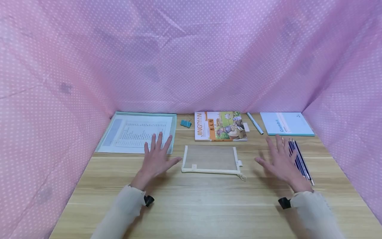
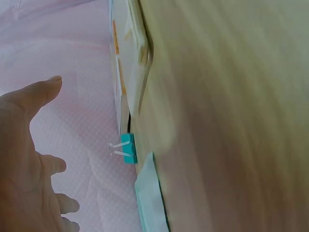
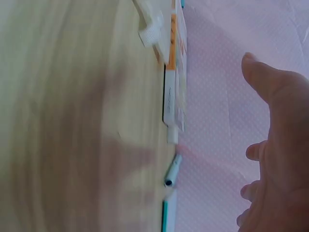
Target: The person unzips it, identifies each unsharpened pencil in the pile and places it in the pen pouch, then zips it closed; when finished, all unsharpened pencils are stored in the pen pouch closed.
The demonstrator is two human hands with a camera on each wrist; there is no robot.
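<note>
My left hand [image 1: 156,162] is held over the table with its fingers spread and nothing in it. It is nearest to a pale green document folder [image 1: 135,132] with a printed sheet inside. My right hand [image 1: 282,163], also empty with spread fingers, hovers beside a bundle of dark pencils [image 1: 302,162] and partly covers them. Between the hands lies a flat mesh zipper pouch [image 1: 210,157] with cream edges and a pull loop. In the left wrist view, a teal binder clip [image 2: 128,148] appears beyond the left fingers. A pen [image 3: 173,170] shows in the right wrist view.
Behind the pouch lies an illustrated book [image 1: 228,127], with a small white block [image 1: 246,127] at its right edge. A light blue notebook [image 1: 286,123] lies at the back right. Pink dotted cloth [image 1: 185,66] encloses the wooden table [image 1: 209,205] at the back and sides.
</note>
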